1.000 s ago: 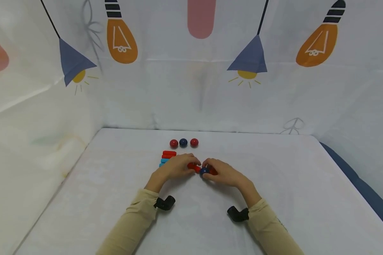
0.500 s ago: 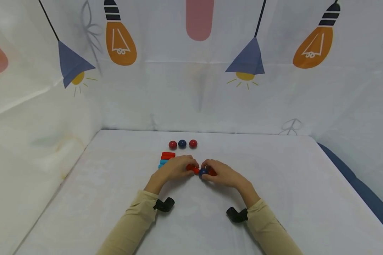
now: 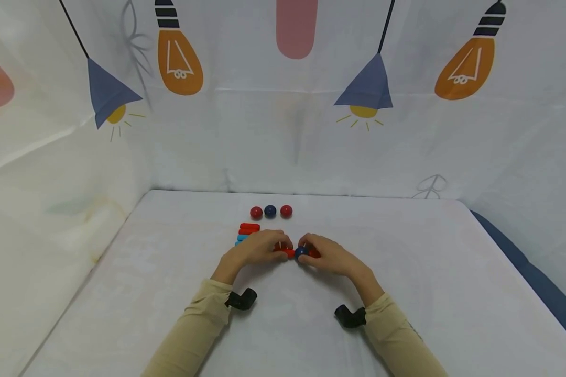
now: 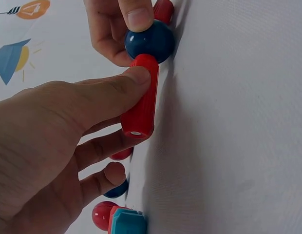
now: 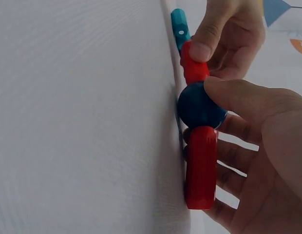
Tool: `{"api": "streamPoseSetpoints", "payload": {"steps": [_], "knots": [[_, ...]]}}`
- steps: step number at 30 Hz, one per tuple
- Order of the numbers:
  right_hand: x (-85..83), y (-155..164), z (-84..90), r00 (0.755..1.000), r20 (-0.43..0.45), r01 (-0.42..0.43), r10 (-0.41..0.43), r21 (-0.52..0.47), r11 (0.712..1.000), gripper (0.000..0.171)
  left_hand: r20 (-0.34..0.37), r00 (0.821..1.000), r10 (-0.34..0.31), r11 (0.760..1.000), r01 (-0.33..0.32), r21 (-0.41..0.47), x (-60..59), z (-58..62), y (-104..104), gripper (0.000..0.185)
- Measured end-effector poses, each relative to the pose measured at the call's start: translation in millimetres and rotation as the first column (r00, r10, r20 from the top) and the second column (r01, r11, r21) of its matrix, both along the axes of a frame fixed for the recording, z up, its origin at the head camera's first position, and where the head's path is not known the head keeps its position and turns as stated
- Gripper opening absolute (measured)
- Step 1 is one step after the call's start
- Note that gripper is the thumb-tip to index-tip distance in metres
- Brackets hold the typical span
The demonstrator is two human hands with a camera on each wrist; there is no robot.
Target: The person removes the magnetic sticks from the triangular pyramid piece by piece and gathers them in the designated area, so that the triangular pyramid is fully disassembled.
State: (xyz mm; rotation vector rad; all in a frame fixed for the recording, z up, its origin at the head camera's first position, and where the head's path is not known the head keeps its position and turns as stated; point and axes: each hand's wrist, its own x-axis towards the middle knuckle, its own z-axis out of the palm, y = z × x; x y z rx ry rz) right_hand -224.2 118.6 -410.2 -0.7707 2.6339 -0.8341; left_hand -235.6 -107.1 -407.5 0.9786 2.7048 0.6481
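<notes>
My left hand pinches a short red rod between thumb and fingers, its far end against a dark blue ball. My right hand pinches that blue ball with thumb on top. A second red rod runs from the ball under my right fingers. The chain lies on the white table; the ball shows between both hands.
Behind the hands sit a red ball, a blue ball and another red ball in a row. Red and light blue rods are stacked left of my left hand. White printed cloth walls stand behind and on both sides.
</notes>
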Motion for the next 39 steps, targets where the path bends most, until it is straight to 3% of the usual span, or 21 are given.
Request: {"api": "streamPoseSetpoints", "payload": {"steps": [12,22,29,34,39], "knots": [[-1.6,2.4,0.5,1.0,0.009,-0.022,0.022,-0.016,1.0,0.035,0.051,0.995,-0.089,0.996,0.087,0.022,-1.8,3.6,-7.9,0.018],[-1.5,2.3,0.9,1.0,0.016,-0.006,0.006,-0.001,1.0,0.037,0.099,0.995,-0.011,0.999,0.006,0.048,-5.1,8.4,-21.7,0.015],[-1.6,1.9,2.0,1.0,0.027,0.002,-0.002,0.003,1.0,0.036,0.079,0.997,0.023,0.999,-0.025,0.034,-6.8,18.9,-39.1,0.014],[-0.8,0.9,2.0,0.999,0.032,0.02,-0.02,0.014,1.0,0.036,0.136,0.989,0.064,0.997,-0.069,0.03,-7.3,23.6,-55.6,0.013],[0.5,0.6,1.2,0.999,0.041,0.029,-0.029,0.007,1.0,0.035,0.168,0.984,0.065,0.996,-0.073,0.046,-6.6,25.3,-66.9,0.008]]}}
